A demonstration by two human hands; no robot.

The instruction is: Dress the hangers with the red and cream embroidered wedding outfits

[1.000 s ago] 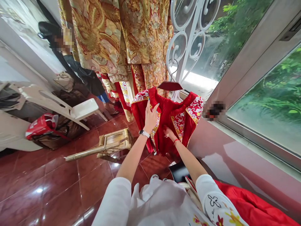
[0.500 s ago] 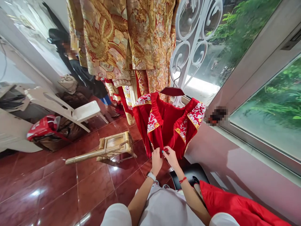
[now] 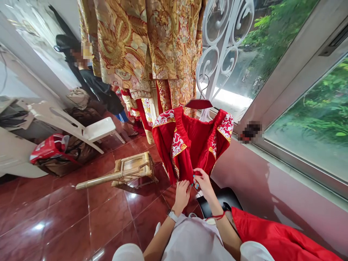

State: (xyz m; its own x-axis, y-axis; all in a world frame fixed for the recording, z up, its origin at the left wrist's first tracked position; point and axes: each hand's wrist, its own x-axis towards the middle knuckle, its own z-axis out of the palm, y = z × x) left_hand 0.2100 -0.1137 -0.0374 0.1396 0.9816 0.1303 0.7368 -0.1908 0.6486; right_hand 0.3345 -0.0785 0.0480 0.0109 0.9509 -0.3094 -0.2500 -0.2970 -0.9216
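Note:
A red jacket (image 3: 195, 136) with white-and-gold embroidered panels hangs in front of me on a dark hanger (image 3: 199, 104), its front parted. My left hand (image 3: 183, 192) is closed on the lower edge of its left front panel, fingertips on the cloth. My right hand (image 3: 203, 182) is closed at the edge of the other front panel, with curled fingers and blue nails showing. Between the two hands there is a small gap. Exactly what part of the edge the right fingers pinch is hard to make out.
Gold embroidered garments (image 3: 141, 43) hang behind the jacket, beside a white scrolled metal grille (image 3: 219, 58). A bamboo stool (image 3: 133, 168) and a white chair (image 3: 100, 128) stand to the left. Red cloth (image 3: 269, 232) lies at lower right near a black seat (image 3: 223, 203). A person (image 3: 100, 87) bends at the back left.
My hands have moved apart from being together at the jacket's front. The left has gone slightly down, the right a little to the right. The jacket's right shoulder has shifted slightly leftward.

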